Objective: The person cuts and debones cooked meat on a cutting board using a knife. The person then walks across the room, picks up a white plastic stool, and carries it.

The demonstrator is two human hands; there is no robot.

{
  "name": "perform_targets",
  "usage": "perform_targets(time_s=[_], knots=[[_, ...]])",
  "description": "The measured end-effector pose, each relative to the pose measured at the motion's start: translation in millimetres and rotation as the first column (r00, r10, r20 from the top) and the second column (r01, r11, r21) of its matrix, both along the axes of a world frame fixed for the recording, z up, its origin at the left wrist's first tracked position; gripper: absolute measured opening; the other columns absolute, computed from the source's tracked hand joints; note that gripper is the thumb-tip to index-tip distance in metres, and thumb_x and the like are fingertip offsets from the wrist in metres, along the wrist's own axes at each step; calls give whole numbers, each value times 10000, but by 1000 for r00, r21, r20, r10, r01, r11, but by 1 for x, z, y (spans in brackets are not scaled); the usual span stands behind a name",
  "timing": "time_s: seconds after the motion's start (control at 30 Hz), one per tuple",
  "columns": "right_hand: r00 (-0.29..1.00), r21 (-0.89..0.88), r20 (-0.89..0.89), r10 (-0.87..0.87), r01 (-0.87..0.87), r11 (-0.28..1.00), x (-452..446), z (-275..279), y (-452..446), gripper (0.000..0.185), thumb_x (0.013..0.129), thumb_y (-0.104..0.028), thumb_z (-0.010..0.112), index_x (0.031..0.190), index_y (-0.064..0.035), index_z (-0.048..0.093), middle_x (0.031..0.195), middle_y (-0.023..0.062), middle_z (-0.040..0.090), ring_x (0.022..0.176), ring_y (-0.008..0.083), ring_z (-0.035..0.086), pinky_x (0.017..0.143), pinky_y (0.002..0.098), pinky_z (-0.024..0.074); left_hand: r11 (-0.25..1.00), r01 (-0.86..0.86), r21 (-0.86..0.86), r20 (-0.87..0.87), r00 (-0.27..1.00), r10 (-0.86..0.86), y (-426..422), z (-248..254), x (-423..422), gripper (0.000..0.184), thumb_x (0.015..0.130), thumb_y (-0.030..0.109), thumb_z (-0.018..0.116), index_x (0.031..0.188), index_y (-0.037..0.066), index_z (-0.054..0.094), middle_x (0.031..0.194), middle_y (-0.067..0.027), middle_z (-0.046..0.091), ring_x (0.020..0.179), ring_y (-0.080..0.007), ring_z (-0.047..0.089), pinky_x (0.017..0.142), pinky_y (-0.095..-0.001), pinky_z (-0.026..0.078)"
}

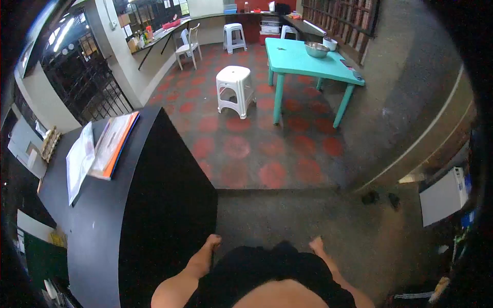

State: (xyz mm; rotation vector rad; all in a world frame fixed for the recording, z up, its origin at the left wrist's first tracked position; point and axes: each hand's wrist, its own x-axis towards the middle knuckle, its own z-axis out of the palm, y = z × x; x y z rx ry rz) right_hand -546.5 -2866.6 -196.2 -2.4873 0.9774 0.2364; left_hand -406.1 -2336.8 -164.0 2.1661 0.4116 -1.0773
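Observation:
My left hand (213, 241) hangs low beside the dark side of a black counter (169, 205); its fingers are too small and turned away to make out. On the other side of my body, my right hand (317, 244) hangs over the grey floor, near no object, its fingers also unclear. On the counter top lie a white paper or plastic sheet (80, 161) and an orange-edged stack of papers or folders (114, 143), both well away from my left hand.
Past a low floor edge (277, 189) stand a white stool (235, 90) and a turquoise table (295, 59) with a metal bowl (316, 50). A white chair (190, 47) and another stool (234, 37) are farther back. Dark shoes (370, 197) lie by the right wall, near a white box (444, 197).

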Motion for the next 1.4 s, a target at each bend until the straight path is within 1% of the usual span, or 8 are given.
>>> perform_targets(time_s=[0.07, 0.17, 0.27, 0.33, 0.43, 0.8, 1.2, 1.4], knots=[[982, 73, -169, 78, -67, 995, -35, -112, -79, 461, 701, -361, 637, 910, 49, 608, 1017, 202, 611, 986, 332, 574, 809, 415, 466, 957, -129, -260, 57, 987, 149, -47, 6, 77, 138, 759, 152, 571, 840, 56, 629, 596, -91, 566, 493, -180, 526, 444, -332, 424], [827, 188, -561, 18, 107, 976, 13, -12, -58, 420, 718, -343, 615, 907, 33, 620, 991, 201, 617, 960, 340, 581, 800, 421, 470, 567, -521, -638, -448, 850, 277, -104, -31, 206, 289, 796, 95, 559, 1077, 30, 548, 682, -52, 574, 509, -135, 501, 441, -275, 393], [740, 242, -660, 126, 50, 969, 124, 7, -77, 382, 736, -324, 593, 904, 17, 631, 965, 200, 623, 935, 347, 587, 790, 427, 474, 642, -334, -691, -99, 923, 373, -170, 53, 329, 324, 807, 100, 557, 1124, 36, 534, 708, -31, 565, 525, -139, 500, 437, -281, 390], [720, 271, -663, 205, -24, 962, 219, 18, -99, 359, 747, -312, 579, 903, 6, 639, 948, 200, 627, 918, 352, 592, 784, 431, 477, 453, -509, -732, -398, 859, 323, -157, -23, 397, 311, 817, 94, 548, 1122, 35, 552, 716, -43, 574, 550, -135, 511, 442, -283, 390], [685, 287, -646, 336, -190, 939, 353, 41, -139, 328, 765, -294, 557, 900, -11, 651, 922, 199, 632, 893, 360, 599, 775, 438, 481, 890, -357, -283, -63, 933, 354, -160, 44, 446, 307, 801, 139, 566, 1089, 40, 603, 682, -62, 588, 542, -138, 526, 455, -286, 408], [929, 288, 21, 370, -360, 887, 900, 142, -75, 281, 844, -270, 486, 958, -35, 592, 958, 193, 616, 931, 345, 580, 812, 403, 447, 923, -374, 92, 0, 927, 375, -120, 139, 484, 319, 829, 152, 546, 1133, 63, 584, 846, -76, 643, 634, -168, 606, 544, -304, 495], [979, 544, -99, 179, -98, 834, 1187, 61, 74, 260, 848, -251, 478, 926, -30, 590, 861, 148, 619, 741, 278, 608, 648, 394, 482, 771, -633, 67, 33, 774, 633, -65, 196, 669, 297, 850, 119, 520, 1137, 55, 565, 858, -77, 634, 640, -151, 604, 535, -286, 489], [967, 737, -253, -32, 214, 642, 1317, 89, 93, 226, 887, -277, 413, 1012, -129, 531, 708, 34, 566, 500, 147, 503, 454, 295, 428, 408, -913, -20, -15, 408, 913, -56, 234, 755, 283, 865, 90, 496, 1140, 49, 548, 863, -78, 625, 642, -137, 601, 528, -271, 483]])
